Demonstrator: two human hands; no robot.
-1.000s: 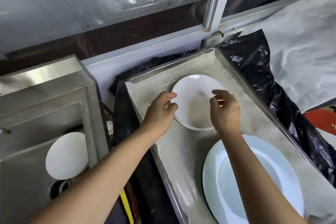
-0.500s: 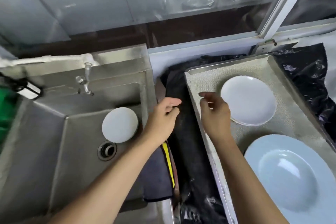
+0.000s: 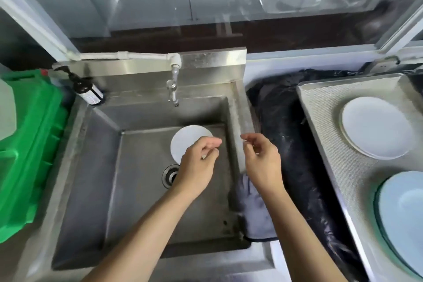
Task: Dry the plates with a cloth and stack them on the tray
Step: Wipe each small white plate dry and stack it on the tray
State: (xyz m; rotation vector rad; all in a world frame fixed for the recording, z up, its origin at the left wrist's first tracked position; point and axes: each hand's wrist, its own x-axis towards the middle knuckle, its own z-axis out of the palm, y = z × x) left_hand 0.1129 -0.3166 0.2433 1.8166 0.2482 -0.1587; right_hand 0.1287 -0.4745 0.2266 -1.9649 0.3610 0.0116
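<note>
Standing at nine o'clock is a green crate (image 3: pixel 29 144), then the steel sink (image 3: pixel 91 167) with its tap (image 3: pixel 172 89). One small white plate (image 3: pixel 185 142) lies on the sink floor at the centre. The left hand (image 3: pixel 198 165) hovers over this plate, fingers loosely curled, holding nothing. The right hand (image 3: pixel 261 162) is above the sink's right rim, also loosely curled and empty, over a grey cloth (image 3: pixel 254 213). At three o'clock the tray (image 3: pixel 320 121) carries a white plate (image 3: pixel 375 130) and a large pale-blue plate (image 3: pixel 405 217).
</note>
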